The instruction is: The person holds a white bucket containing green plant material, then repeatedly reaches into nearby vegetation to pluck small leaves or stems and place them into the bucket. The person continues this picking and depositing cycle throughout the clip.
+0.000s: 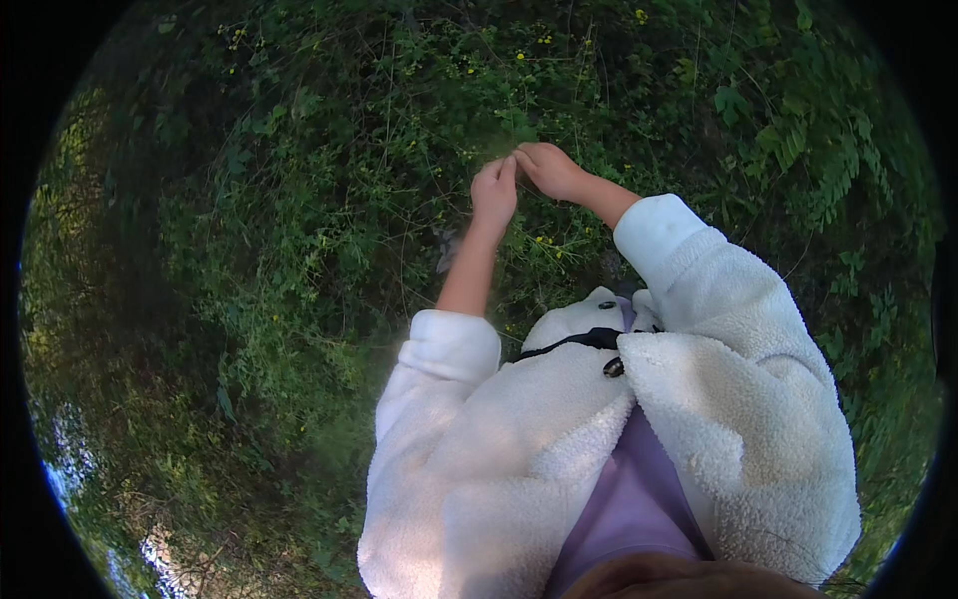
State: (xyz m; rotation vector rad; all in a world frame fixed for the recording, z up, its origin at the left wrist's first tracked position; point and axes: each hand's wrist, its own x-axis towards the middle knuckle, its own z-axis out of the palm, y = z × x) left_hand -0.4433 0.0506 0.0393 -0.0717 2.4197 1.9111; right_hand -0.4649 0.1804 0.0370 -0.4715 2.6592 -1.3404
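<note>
My left hand (494,190) and my right hand (549,170) meet at the fingertips, held out over green plants. Both are closed in a pinch, thumbs and fingers pressed together. Whatever lies between the fingertips is too small to make out. Leafy stems (459,130) with small yellow flowers (520,57) spread just beyond the hands. Another cluster of yellow flowers (547,243) shows below them, between my forearms.
Dense weeds (289,200) surround me on every side, with thin dry stalks among them. Larger leaves (783,140) hang at the far right. Brighter patches of ground (165,559) show at the lower left. My fleece jacket (519,439) fills the near part.
</note>
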